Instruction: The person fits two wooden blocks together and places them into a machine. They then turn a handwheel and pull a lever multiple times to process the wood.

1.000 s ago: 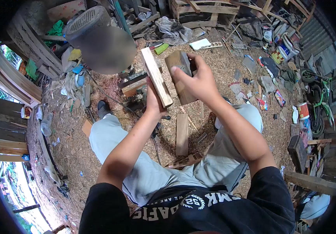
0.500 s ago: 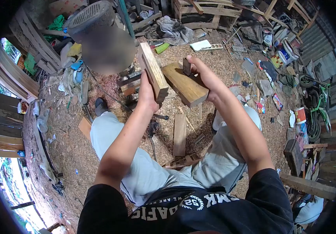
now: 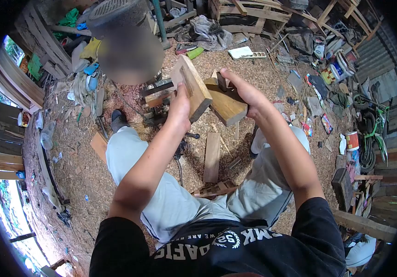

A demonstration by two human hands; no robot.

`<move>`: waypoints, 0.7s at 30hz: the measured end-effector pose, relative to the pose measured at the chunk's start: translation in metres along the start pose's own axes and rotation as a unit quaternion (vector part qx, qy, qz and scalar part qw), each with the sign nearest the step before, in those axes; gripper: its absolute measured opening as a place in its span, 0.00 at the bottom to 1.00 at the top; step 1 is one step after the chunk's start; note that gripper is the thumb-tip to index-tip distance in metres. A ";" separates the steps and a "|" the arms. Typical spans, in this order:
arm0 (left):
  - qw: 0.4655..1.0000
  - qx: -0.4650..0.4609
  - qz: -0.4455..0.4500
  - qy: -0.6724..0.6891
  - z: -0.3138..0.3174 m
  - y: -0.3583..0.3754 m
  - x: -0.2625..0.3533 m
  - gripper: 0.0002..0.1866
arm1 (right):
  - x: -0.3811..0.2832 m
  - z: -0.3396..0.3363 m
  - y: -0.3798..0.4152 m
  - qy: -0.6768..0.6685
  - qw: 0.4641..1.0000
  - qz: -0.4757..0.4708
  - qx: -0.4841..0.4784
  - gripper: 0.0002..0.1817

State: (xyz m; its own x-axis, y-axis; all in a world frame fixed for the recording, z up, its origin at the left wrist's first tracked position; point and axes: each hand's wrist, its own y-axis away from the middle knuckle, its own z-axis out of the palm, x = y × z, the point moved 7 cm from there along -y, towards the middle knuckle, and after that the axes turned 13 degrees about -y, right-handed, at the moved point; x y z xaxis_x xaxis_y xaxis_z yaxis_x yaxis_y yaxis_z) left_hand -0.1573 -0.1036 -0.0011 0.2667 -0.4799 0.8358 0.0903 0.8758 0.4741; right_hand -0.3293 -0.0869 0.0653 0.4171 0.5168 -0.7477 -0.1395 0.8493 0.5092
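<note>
My left hand [image 3: 179, 110] is closed around a pale, thick wooden block [image 3: 196, 90] with a long groove in its broad face. The block is tilted, its near end pointing down toward me. In my right hand [image 3: 244, 92] is a darker wooden hand plane [image 3: 229, 109], with a dark upright piece [image 3: 221, 81] sticking out of its top beside my thumb. The block overlaps the plane's left edge in this view. Most of my right fingers are hidden behind the plane.
A flat board [image 3: 212, 158] lies on the shavings-covered ground between my legs. Behind my left hand are wood pieces with dark metal bars [image 3: 158, 92]. A person sits opposite. A green bicycle [image 3: 374, 129] and a white bucket [image 3: 341, 62] stand at the right.
My left hand has moved slightly right and turned the block, so its grooved face shows more and it overlaps the plane. My right hand keeps nearly the same place.
</note>
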 end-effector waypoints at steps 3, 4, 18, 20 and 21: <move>1.000 0.014 -0.013 -0.024 -0.002 0.002 -0.006 0.29 | 0.001 -0.002 0.000 0.026 0.999 0.024 0.010 0.37; 1.000 0.013 -0.014 -0.025 -0.003 0.002 -0.007 0.29 | 0.001 -0.002 0.000 0.025 0.999 0.024 0.011 0.37; 0.998 -0.020 -0.030 -0.051 0.009 -0.001 -0.024 0.28 | -0.013 -0.005 0.006 0.219 0.975 -0.028 0.016 0.42; 0.998 -0.030 -0.030 -0.056 0.010 -0.004 -0.027 0.27 | -0.010 -0.010 0.001 0.217 0.976 -0.023 0.020 0.43; 0.997 -0.038 -0.026 -0.056 0.013 -0.003 -0.026 0.27 | -0.008 -0.012 -0.002 0.220 0.975 -0.020 0.021 0.44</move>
State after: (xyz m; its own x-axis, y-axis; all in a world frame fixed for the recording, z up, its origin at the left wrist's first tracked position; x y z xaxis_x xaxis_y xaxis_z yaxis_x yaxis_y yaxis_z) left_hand -0.1771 -0.0943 -0.0211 0.1518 -0.5230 0.8387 0.1751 0.8494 0.4979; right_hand -0.3432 -0.0915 0.0653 -0.0061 0.4880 -0.8728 -0.0909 0.8689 0.4865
